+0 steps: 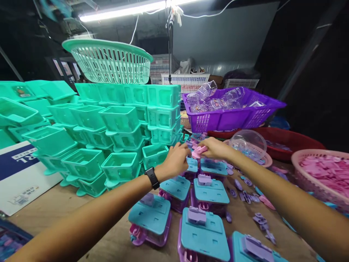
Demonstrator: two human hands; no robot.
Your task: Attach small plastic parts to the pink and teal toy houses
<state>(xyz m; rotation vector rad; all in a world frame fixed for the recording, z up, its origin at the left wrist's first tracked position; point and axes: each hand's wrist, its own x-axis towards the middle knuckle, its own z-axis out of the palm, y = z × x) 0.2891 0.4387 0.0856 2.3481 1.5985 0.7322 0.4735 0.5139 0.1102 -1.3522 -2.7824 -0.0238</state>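
Note:
My right hand (214,148) pinches a small pink plastic piece (199,151) between thumb and fingers. Beside it my left hand (176,159), with a black watch on the wrist, has its fingers curled over the far end of a row of boxes; what those fingertips hold, if anything, is hidden. Below both hands stand several small boxes with blue lids, among them a near box (205,231) and one behind it (212,193). A purple clip piece (196,215) lies on the near lid.
Stacked green plastic bins (120,165) rise at the left, with a green basket (109,60) on top. At the back right sits a purple crate (218,122) of clear containers. A pink basket (302,169) of pink parts stands at right. Loose purple parts (247,196) lie on the table.

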